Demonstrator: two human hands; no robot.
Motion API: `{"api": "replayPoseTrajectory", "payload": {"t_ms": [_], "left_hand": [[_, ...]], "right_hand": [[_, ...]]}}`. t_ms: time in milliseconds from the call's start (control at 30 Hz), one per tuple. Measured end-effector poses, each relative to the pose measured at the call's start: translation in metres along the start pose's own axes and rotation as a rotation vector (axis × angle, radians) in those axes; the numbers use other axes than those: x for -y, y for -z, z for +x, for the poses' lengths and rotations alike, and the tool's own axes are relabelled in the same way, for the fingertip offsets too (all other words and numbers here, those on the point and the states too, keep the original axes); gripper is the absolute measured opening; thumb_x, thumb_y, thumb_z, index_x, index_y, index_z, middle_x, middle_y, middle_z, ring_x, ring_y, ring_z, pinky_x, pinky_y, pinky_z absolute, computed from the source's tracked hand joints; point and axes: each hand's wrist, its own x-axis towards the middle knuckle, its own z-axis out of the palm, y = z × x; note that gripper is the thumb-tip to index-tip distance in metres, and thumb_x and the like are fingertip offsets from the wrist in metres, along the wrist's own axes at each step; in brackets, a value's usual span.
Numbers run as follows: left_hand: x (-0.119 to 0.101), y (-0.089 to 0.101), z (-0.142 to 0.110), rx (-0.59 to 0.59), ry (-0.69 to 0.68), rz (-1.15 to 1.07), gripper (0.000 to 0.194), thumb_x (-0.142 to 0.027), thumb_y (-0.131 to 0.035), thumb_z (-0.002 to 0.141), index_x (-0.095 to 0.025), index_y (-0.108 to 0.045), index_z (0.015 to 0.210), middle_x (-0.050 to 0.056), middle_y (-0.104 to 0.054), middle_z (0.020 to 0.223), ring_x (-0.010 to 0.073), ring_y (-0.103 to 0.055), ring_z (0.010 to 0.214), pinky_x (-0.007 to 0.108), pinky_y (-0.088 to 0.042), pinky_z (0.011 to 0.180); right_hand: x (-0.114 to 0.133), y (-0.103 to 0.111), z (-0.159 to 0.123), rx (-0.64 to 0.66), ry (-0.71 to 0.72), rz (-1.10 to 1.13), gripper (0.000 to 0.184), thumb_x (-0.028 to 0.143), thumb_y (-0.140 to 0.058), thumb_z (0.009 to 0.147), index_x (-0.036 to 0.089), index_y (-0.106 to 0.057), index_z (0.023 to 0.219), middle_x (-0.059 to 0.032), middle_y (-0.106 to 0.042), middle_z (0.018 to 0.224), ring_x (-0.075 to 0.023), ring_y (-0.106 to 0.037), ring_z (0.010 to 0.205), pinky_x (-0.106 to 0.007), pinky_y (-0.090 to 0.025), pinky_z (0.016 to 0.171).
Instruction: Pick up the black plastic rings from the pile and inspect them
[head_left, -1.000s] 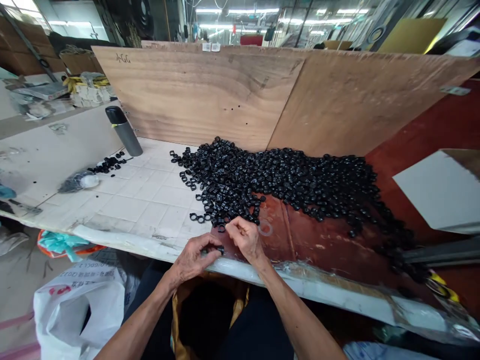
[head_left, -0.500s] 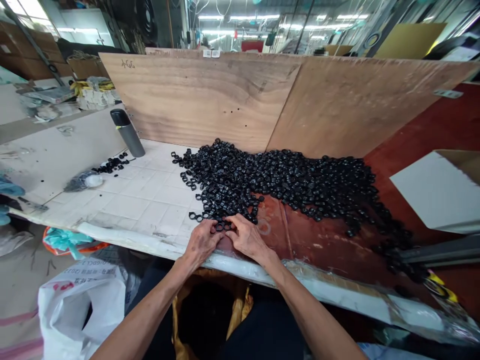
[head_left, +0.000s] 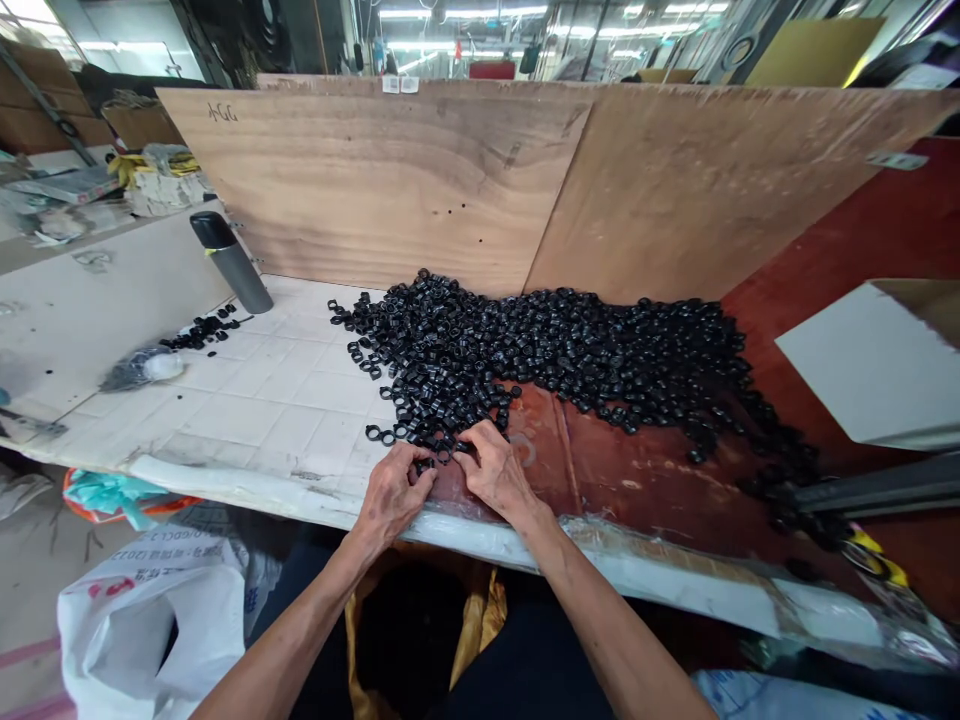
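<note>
A large heap of small black plastic rings (head_left: 570,345) spreads over the table against the board. At its near edge, my left hand (head_left: 394,492) pinches a black ring (head_left: 424,466) between thumb and fingertips. My right hand (head_left: 496,472) is beside it, thumb and fingers closed on another black ring (head_left: 463,447), partly covered by the fingertips. One loose ring (head_left: 443,457) lies between the two hands. Just left of the heap's front, a couple of separate rings (head_left: 373,433) rest on the white surface.
A plywood board (head_left: 375,180) stands behind the heap. At left are a grey bottle (head_left: 244,272), a few black bits (head_left: 202,332) and a small plastic bag (head_left: 135,370). A white carton (head_left: 870,370) is at right. An open yellow-brown sack (head_left: 472,625) sits below the table edge.
My left hand has moved from the table edge up to the heap, meeting the right hand around the rings. The hands have since drawn slightly apart, each with a ring. The view shifted a little.
</note>
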Motion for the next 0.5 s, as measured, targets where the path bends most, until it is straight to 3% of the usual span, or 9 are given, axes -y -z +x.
{"api": "replayPoseTrajectory", "payload": {"t_ms": [100, 167, 300, 400, 500], "left_hand": [[-0.004, 0.005, -0.001, 0.038, 0.068, -0.184, 0.020, -0.024, -0.062, 0.088, -0.021, -0.068, 0.107, 0.000, -0.065, 0.082, 0.0136, -0.058, 0.064, 0.026, -0.048, 0.061], [-0.006, 0.007, -0.001, 0.068, 0.109, -0.326, 0.020, -0.026, -0.062, 0.089, -0.021, -0.066, 0.108, 0.002, -0.068, 0.088, 0.0144, -0.063, 0.070, 0.025, -0.051, 0.063], [-0.011, 0.011, -0.001, 0.125, 0.224, -0.569, 0.020, -0.031, -0.068, 0.087, -0.019, -0.064, 0.103, 0.003, -0.071, 0.091, 0.0152, -0.067, 0.078, 0.025, -0.053, 0.070], [-0.014, 0.013, -0.001, 0.131, 0.271, -0.629, 0.023, -0.033, -0.072, 0.085, -0.018, -0.066, 0.101, 0.004, -0.072, 0.092, 0.0144, -0.067, 0.079, 0.025, -0.053, 0.073], [-0.014, 0.014, 0.000, 0.124, 0.277, -0.655, 0.024, -0.032, -0.075, 0.083, -0.017, -0.067, 0.100, 0.004, -0.072, 0.092, 0.0138, -0.067, 0.079, 0.025, -0.054, 0.075]], "right_hand": [[0.007, 0.003, 0.002, -0.046, -0.051, 0.162, 0.017, 0.017, -0.065, 0.086, 0.019, -0.068, 0.103, -0.0054, -0.067, 0.092, -0.0167, -0.062, 0.068, -0.030, -0.054, 0.067], [0.013, 0.006, 0.004, -0.056, -0.075, 0.300, 0.024, 0.021, -0.067, 0.086, 0.020, -0.069, 0.109, -0.0048, -0.070, 0.093, -0.0163, -0.063, 0.069, -0.028, -0.054, 0.065], [0.020, 0.008, 0.006, 0.047, -0.117, 0.470, 0.017, 0.027, -0.068, 0.085, 0.021, -0.073, 0.101, -0.0027, -0.071, 0.085, -0.0157, -0.063, 0.069, -0.026, -0.053, 0.063], [0.019, 0.004, 0.006, 0.045, -0.188, 0.662, 0.014, 0.029, -0.073, 0.081, 0.020, -0.068, 0.091, -0.0044, -0.073, 0.091, -0.0180, -0.069, 0.079, -0.029, -0.057, 0.071], [0.019, -0.001, 0.005, 0.049, -0.170, 0.735, 0.016, 0.030, -0.076, 0.080, 0.021, -0.064, 0.082, -0.0072, -0.074, 0.099, -0.0212, -0.072, 0.090, -0.033, -0.059, 0.080]]}}
